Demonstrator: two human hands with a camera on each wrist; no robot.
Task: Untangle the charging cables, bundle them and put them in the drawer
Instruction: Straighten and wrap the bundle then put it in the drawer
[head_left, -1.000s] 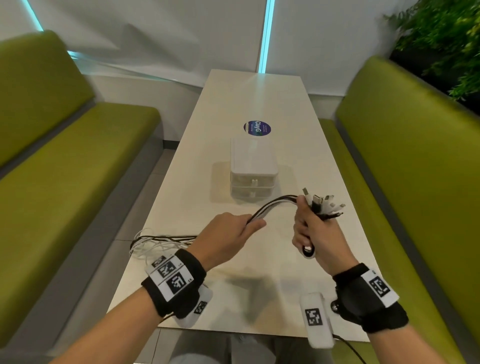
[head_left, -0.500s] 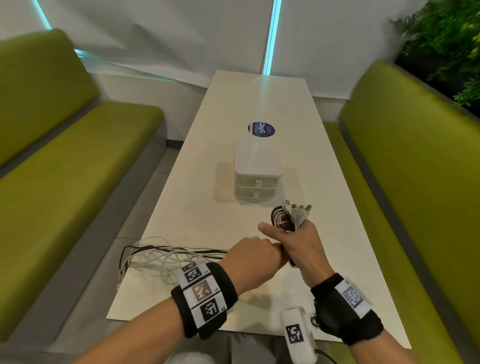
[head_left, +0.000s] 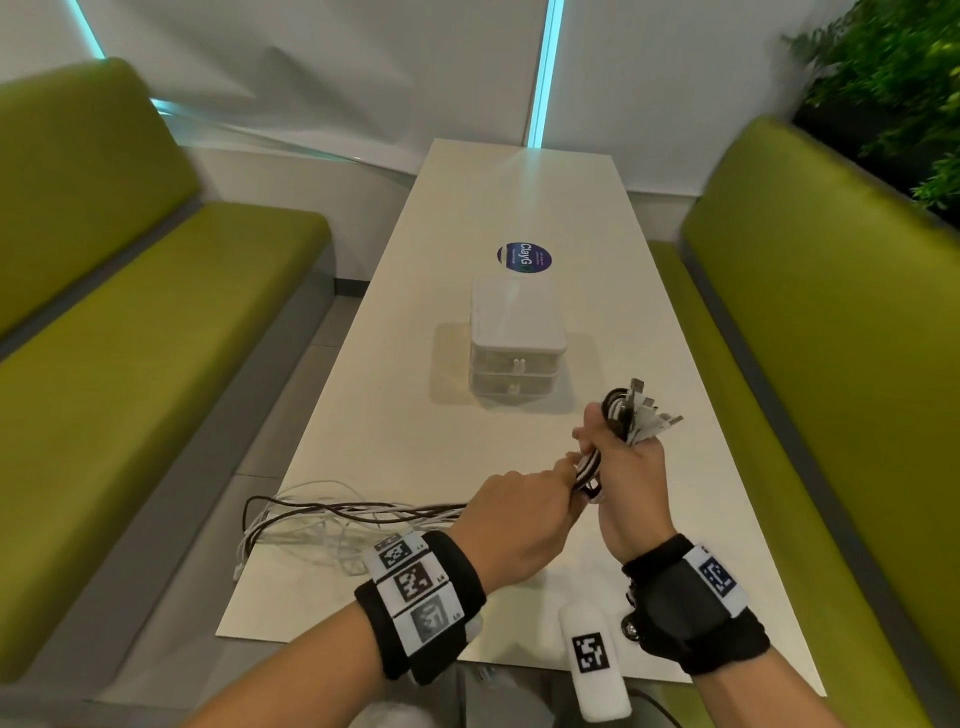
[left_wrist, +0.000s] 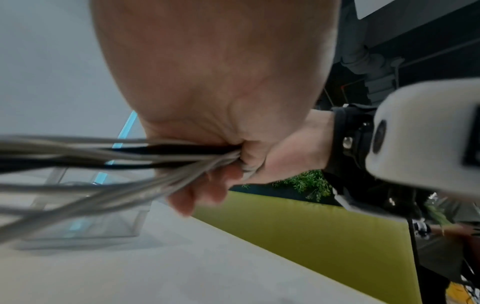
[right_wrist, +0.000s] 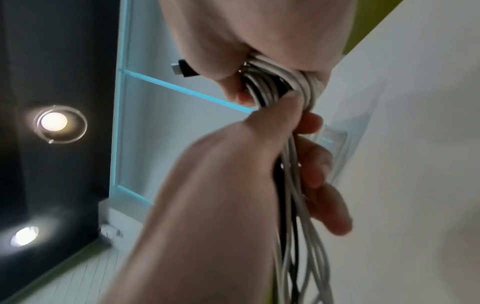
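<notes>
**Winding in progress: cables gathered, drawers shut**

Since half a second ago, your left hand (head_left: 511, 522) has stayed tight against your right hand (head_left: 626, 467), and the loose run on the table (head_left: 395, 395) has drawn closer to you.

Your right hand is clenched around the cables (head_left: 621, 415), fist upright, plug ends (head_left: 657, 418) fanning out of its top. Your left hand is closed around the same strands just below and to the left of that fist. The right wrist view confirms both grips on one white-and-black bunch.

The unwound length (head_left: 332, 514) trails left from your left hand, its long axis running across the table towards the left edge, ending in slack loops. The left hand is nearer that slack, so I judge it must feed the next turn while the right holds the coil.

The drawer unit (head_left: 517, 358) stands beyond both hands, near the table's middle. Both drawers appear closed; contents cannot be determined.
</notes>
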